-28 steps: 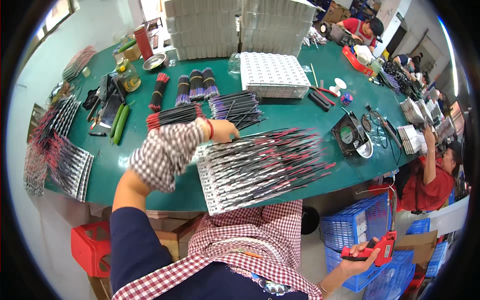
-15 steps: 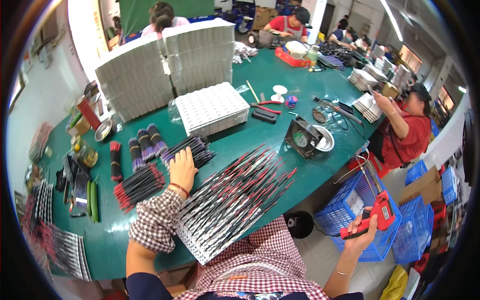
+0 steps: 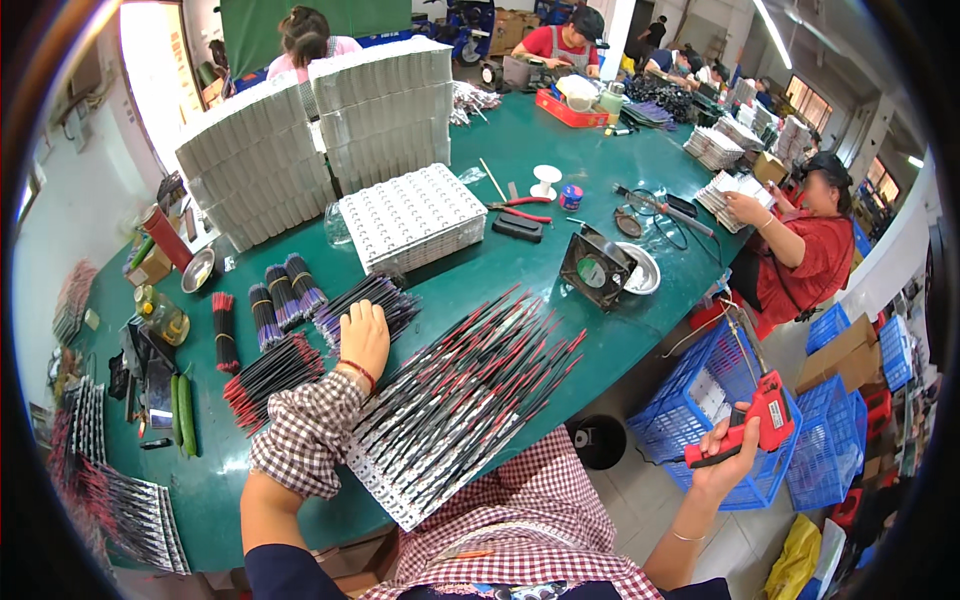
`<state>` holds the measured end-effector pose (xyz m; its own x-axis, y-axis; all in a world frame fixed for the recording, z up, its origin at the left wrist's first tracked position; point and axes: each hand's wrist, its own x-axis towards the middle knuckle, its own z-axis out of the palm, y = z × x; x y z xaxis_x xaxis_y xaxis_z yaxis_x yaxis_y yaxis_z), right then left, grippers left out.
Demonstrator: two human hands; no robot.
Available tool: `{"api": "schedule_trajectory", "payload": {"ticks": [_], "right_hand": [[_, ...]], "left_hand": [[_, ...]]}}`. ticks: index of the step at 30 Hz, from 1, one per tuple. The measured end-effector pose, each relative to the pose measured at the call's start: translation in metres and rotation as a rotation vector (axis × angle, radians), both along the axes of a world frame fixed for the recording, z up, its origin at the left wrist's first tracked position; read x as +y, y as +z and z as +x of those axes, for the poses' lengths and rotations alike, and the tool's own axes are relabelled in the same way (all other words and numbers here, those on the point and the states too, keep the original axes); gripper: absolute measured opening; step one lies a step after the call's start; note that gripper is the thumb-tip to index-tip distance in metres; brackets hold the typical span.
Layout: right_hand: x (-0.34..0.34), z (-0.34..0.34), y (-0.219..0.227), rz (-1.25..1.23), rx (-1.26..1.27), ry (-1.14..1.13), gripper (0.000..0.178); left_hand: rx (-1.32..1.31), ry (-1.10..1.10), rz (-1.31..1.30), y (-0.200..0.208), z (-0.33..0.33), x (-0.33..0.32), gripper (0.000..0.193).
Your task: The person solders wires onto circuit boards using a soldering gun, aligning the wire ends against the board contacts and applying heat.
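Note:
My left hand (image 3: 363,340) lies palm down over the near edge of a pile of purple-tipped black wires (image 3: 385,300). Its fingers are slightly bent and a little apart, and what lies under them is hidden. Just right of it, a white sheet of small boards (image 3: 385,478) carries many red and black wires (image 3: 470,375) in slanting rows. Out past the table's right edge, my right hand (image 3: 728,455) is wrapped around the handle of a red soldering gun (image 3: 770,415). Its long metal tip points up and away, above a blue basket.
Wire bundles (image 3: 285,300) and loose black wires with red ends (image 3: 275,375) lie left. Beyond are a stack of white boards (image 3: 415,215), red-handled pliers (image 3: 525,208) and a small black fan (image 3: 595,265). Blue plastic baskets (image 3: 700,370) stand right. A co-worker in red (image 3: 810,240) sits beyond.
The view has shifted slightly. My left hand stays at the purple-tipped wires, and my right hand still holds the soldering gun. The co-worker's hands at the right have come lower.

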<state>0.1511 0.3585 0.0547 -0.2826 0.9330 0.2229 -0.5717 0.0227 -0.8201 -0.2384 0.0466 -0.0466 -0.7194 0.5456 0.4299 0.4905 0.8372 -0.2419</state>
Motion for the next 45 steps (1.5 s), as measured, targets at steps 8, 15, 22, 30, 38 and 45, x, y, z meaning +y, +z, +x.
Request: {"api": "schedule_trajectory", "payload": {"ticks": [8,15,22,30,38,45], "right_hand": [[-0.011,-0.015,-0.004,-0.061,-0.016,0.067,0.036],[-0.012,-0.01,-0.004,-0.055,-0.076,0.041,0.036],[-0.016,-0.033,-0.008,-0.033,-0.085,0.12,0.036],[-0.027,-0.043,-0.003,0.045,-0.079,0.216,0.04],[-0.071,-0.036,-0.013,0.086,-0.192,0.538,0.049],[-0.144,-0.065,-0.021,0.18,-0.387,0.737,0.086]], "left_hand": [[-0.129,-0.17,0.538,0.002,-0.026,-0.028,0.018],[-0.506,-0.39,1.62,0.065,0.02,-0.051,0.008],[-0.459,-0.325,1.697,0.018,0.08,-0.109,0.017],[-0.557,-0.187,1.434,0.022,0.096,-0.119,0.015],[-0.828,-0.458,1.138,0.102,0.176,-0.055,0.014],[-1.31,-0.837,0.764,0.069,0.255,0.029,0.053]]}}
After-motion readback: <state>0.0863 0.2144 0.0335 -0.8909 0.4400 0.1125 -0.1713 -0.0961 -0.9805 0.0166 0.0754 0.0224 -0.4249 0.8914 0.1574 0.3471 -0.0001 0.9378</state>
